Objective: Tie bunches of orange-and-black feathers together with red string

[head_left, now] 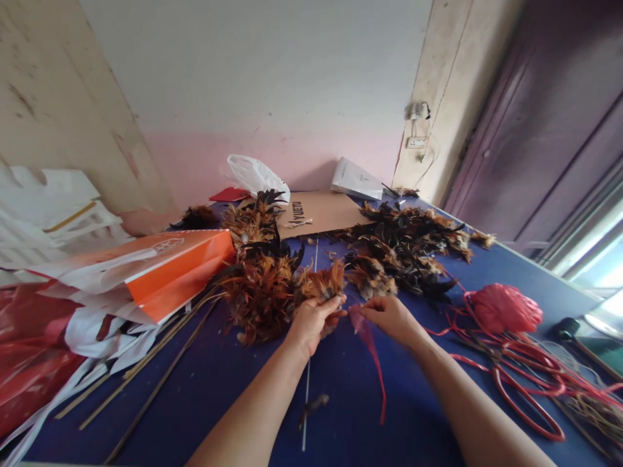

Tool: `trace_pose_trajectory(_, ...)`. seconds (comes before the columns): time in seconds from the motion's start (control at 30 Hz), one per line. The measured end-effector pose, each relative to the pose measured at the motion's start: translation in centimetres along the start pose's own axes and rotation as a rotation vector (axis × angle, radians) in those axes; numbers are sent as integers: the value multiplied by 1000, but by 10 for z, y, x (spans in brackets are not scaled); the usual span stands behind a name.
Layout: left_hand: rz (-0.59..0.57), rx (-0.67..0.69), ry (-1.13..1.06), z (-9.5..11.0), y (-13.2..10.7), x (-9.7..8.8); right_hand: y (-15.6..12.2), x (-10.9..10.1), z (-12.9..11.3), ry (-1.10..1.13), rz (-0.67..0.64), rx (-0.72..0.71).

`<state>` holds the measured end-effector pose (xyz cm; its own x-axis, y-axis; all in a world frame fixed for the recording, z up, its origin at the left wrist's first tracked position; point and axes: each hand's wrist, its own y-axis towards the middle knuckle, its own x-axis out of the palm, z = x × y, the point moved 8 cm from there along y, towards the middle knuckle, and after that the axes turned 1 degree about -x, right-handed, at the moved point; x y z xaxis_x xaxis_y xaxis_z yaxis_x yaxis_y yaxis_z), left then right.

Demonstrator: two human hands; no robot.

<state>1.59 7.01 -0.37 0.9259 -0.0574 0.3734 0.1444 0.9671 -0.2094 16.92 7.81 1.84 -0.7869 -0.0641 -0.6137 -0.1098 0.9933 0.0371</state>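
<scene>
My left hand (314,321) is closed around the base of a bunch of brown and orange feathers (324,282), held just above the blue table (233,395). Close on its right, my right hand (392,318) pinches a strip of thin pink plastic twine (370,344), whose narrow end hangs down toward me. A large heap of reddish-brown feathers (260,295) lies left of my left hand. Beyond my right hand lie more bunches of brown and black feathers (403,233).
An orange and white bag (180,269) and thin sticks (160,353) lie left. At right are a ball of pink twine (506,308) and red-handled scissors (525,389). Cardboard (326,211), a white plastic bag (256,175) and a white box (355,178) sit at the back.
</scene>
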Motion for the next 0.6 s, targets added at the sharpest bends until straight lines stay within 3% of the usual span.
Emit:
trace_pose_trajectory(0.2, -148, 12, 106, -9, -2, 14, -2, 4, -2, 71, 27, 10)
trace_pose_trajectory(0.6, -82, 83, 213, -13, 3, 11, -5, 11, -7, 65, 19, -74)
